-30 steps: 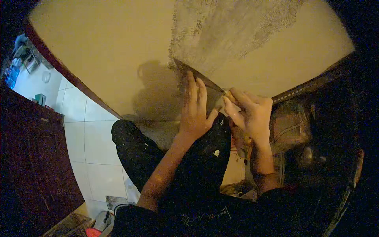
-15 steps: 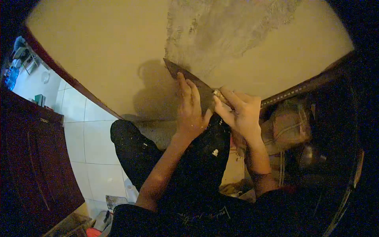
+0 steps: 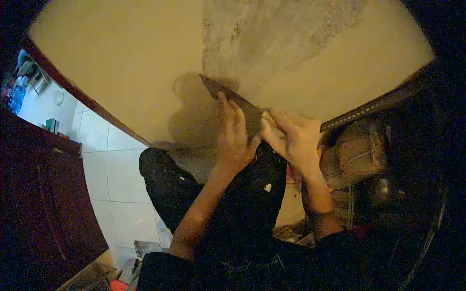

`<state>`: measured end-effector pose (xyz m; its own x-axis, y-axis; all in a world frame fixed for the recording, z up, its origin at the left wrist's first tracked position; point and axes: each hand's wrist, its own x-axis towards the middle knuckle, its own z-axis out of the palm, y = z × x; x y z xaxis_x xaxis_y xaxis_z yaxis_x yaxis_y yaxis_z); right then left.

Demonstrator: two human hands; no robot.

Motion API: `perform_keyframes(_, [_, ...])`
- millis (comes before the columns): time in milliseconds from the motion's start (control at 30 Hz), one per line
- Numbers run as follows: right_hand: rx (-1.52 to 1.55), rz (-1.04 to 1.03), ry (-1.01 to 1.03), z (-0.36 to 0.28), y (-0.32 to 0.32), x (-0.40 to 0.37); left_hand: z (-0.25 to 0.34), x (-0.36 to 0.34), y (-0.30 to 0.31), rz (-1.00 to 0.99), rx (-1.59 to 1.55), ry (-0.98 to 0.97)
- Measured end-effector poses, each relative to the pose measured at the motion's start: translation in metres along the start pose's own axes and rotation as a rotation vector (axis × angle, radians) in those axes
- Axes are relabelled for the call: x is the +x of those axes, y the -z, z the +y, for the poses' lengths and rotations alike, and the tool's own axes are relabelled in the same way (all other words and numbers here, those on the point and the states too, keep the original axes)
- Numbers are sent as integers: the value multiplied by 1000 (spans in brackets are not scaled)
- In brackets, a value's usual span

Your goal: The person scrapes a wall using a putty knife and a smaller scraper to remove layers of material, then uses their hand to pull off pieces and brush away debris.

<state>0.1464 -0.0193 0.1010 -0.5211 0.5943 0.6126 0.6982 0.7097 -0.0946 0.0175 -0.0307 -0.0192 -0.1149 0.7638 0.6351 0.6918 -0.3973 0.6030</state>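
The right hand curls its fingers closed around one end of a flat, dark, pointed blade; the left hand lays nearly straight, slightly parted fingers on it. The blade lies against a smooth yellowish wall, below a rough, streaky grey patch.

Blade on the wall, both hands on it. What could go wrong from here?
Fingers: the left hand has its fingertips near the blade's pointed end, so a slip might nick them.
Wall: that point sits by the grey patch's edge; tilting could gouge it.
Mess: a pale blob on the trousers suggests drips may land there.
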Motion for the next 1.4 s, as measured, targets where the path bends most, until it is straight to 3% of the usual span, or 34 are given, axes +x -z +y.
perform_keyframes(167, [9, 71, -4, 3, 7, 0, 7, 1, 4, -68, -49, -14])
perform_keyframes(233, [-139, 4, 41, 1, -1, 0, 6, -4, 5, -90, -100, 9])
perform_keyframes(333, [-102, -14, 29, 11, -5, -3, -4, -8, -3, -68, 3, 24])
perform_keyframes(400, [-81, -20, 40, 11, 0, -6, 0, -9, 0, -154, 56, -1])
perform_keyframes(600, [-82, -39, 39, 8, -3, -1, -3, -12, -5, -100, 5, 55])
perform_keyframes(733, [-85, -34, 63, 3, 4, -3, 0, -13, -1, -159, 31, -23])
perform_keyframes(800, [-86, -50, 57, 0, -1, -5, -4, -21, -9, -265, 34, 79])
perform_keyframes(900, [-116, -50, 90, 6, -10, -7, -9, -21, -7, -113, 3, 41])
perform_keyframes(1000, [-155, -76, 108, 4, -5, -7, -4, -17, -2, -163, 188, -107])
perform_keyframes(1067, [-152, -14, 82, 1, -12, -11, -4, -20, 0, -188, 136, -34])
perform_keyframes(1200, [-149, -94, 108, 7, -12, -9, -3, -24, 0, -174, -26, 117])
perform_keyframes(1233, [-163, -79, 115, 7, -7, -12, -3, -25, 1, -181, -27, 115])
perform_keyframes(1300, [-172, -60, 135, 7, -9, -9, -5, -21, -1, -229, 155, -65])
perform_keyframes(1400, [-151, -32, 101, 7, -18, -12, -7, -29, -13, -141, -62, 91])
